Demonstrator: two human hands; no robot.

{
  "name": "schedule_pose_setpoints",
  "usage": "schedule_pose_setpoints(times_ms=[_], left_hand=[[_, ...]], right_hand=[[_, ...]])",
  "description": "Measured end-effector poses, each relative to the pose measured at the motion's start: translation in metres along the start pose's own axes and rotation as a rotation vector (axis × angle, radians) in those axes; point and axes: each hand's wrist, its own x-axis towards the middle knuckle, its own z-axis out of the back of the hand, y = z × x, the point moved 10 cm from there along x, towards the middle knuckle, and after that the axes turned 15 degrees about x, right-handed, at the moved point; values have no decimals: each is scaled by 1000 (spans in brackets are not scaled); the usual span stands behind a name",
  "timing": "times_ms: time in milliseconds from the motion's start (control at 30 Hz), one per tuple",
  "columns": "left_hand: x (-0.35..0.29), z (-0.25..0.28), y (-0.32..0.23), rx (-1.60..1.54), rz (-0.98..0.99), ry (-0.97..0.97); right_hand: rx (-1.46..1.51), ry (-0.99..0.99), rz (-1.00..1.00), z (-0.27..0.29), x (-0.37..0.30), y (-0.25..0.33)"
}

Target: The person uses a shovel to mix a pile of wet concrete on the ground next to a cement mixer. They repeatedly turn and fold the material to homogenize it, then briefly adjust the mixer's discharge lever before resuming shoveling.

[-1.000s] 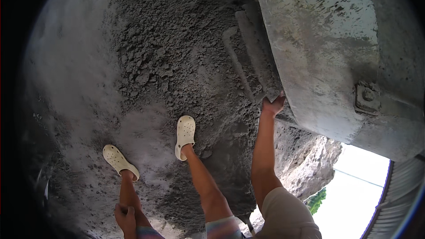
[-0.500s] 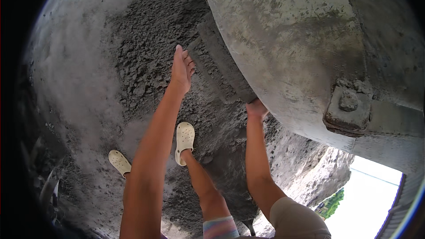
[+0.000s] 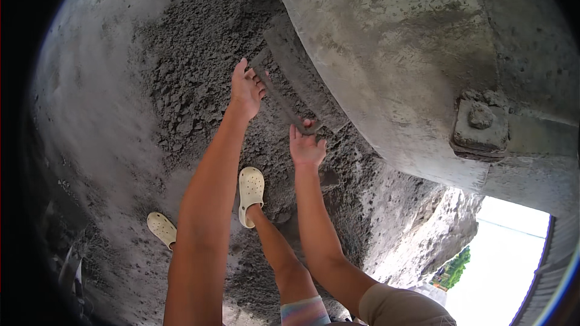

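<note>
A narrow grey frame (image 3: 279, 93), coated in the same dirt as the ground, lies between my two hands. My left hand (image 3: 246, 90) is at its far end, fingers curled against it and thumb up. At the near end my right hand (image 3: 308, 147) has its palm up, with thumb and fingers around the frame's corner. Just right of the frame, a long dark-grey slab (image 3: 306, 72) with a fairly smooth top lies along the pale drum-like body. Whether frame and slab touch cannot be made out.
Loose crumbly grey material (image 3: 193, 66) covers the ground to the left. A large pale curved metal body (image 3: 393, 54) with a bolted plate (image 3: 481, 125) rises on the right. My feet in cream clogs (image 3: 252, 192) stand close below. A rough bank (image 3: 423, 229) lies lower right.
My right hand has left the slab's near end and moved left to the frame's near corner. The frame has shifted slightly left, apart from the slab. My left hand stays at the far end.
</note>
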Motion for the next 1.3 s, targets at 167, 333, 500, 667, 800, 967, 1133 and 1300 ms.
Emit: schedule_pose_setpoints(times_ms=[167,333,500,667,800,967,1133,1300], left_hand=[[-59,-17,-32,-39,38,24],[-147,-76,-83,-97,98,140],[-153,-55,-136,232,-25,137],[-182,-21,-68,445,96,-21],[-250,-29,-22,387,152,-58],[-330,-155,-102,727,-371,-23],[-397,-282,-196,1303,-1160,-268],[-446,-388,-230,1431,-1535,-336]], right_hand=[[143,-179,33,-36,-66,-7],[345,-175,62,-88,-129,8],[325,-141,122,-95,-131,3],[162,-229,26,-92,-123,-6],[142,-260,-27,-88,-119,-3],[154,-355,-139,-77,-108,9],[-105,-444,-122,-86,-118,14],[22,-343,-281,-93,-111,12]])
